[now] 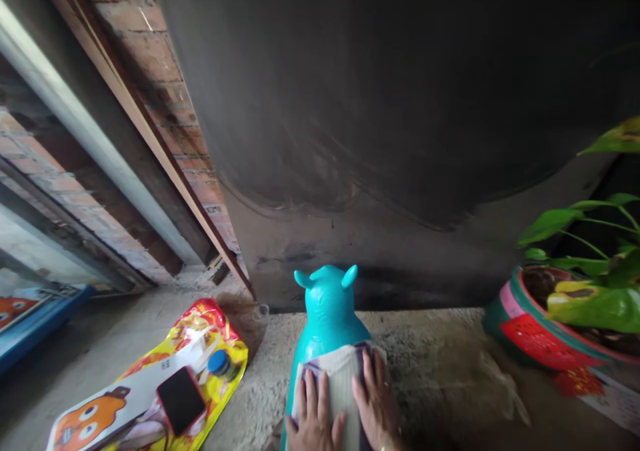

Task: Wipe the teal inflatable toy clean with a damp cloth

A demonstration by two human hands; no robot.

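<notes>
Head view, left hand (314, 416) and right hand (375, 404) spread flat on cloth (341, 387) over teal toy (327, 307)

Two bare hands, left hand (314, 416) and right hand (374, 401), no gloves, no sleeves in view, short plain nails, a thin ring on a right finger, a pale band just showing at the right wrist.

Toy's bottom: the teal toy (327, 314) is cut off by the bottom edge.
Toy's back: partly hidden under a cloth (340, 384).
Wrists: both are cut off.
Plant pot (525, 327): cut off at the right.
</notes>
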